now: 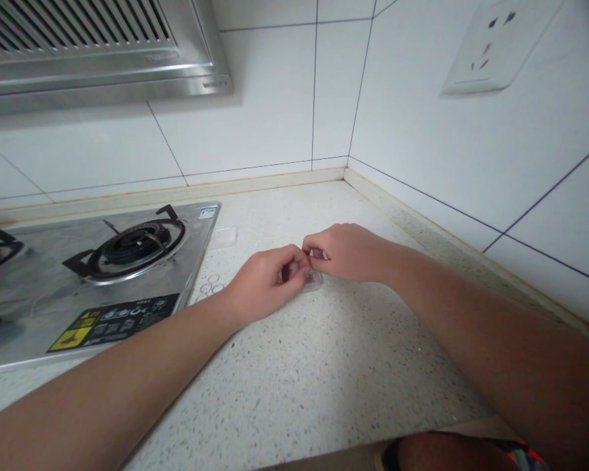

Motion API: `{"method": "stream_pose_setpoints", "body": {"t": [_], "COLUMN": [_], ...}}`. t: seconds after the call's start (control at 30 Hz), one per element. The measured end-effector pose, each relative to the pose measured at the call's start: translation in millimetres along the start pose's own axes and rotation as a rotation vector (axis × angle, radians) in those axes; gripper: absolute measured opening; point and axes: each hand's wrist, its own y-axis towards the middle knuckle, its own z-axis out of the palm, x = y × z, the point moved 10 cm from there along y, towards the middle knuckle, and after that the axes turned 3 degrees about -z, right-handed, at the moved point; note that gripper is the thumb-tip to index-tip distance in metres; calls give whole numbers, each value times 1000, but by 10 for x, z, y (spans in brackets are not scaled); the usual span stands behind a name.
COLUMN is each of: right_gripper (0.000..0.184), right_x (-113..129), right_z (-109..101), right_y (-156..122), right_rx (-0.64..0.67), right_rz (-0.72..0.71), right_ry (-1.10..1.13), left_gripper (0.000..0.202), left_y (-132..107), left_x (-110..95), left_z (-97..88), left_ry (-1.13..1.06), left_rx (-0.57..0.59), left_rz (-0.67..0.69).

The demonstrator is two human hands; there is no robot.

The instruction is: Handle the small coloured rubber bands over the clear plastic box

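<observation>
Both hands meet over the speckled countertop [294,366], fingertips pinched together. My left hand [265,281] is curled, thumb and fingers pressed on a small clear plastic piece [314,281] that lies on the counter. My right hand [346,252] is also closed, pinching the same clear piece from the other side. Most of the piece is hidden under the fingers. Several small thin rings [211,284] lie on the counter just left of my left hand.
A steel gas hob [93,281] with a black burner grate [132,245] fills the left. A clear flat rectangle [223,237] lies by its right edge. Tiled walls meet at a corner behind; a wall socket [493,46] sits top right, a range hood [98,52] top left.
</observation>
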Motion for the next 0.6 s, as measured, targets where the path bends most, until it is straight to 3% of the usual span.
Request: {"method": "stream_pose_setpoints", "body": {"t": [0.6], "right_gripper": [24], "right_x": [30], "right_z": [-17], "right_y": [-16], "right_rx": [17], "right_rz": [-9], "right_ry": [-15], "left_gripper": [8], "left_y": [-3], "left_x": [-27], "left_z": [0], "left_ry": [11], "left_rx": [7], "left_rz": [10]}}
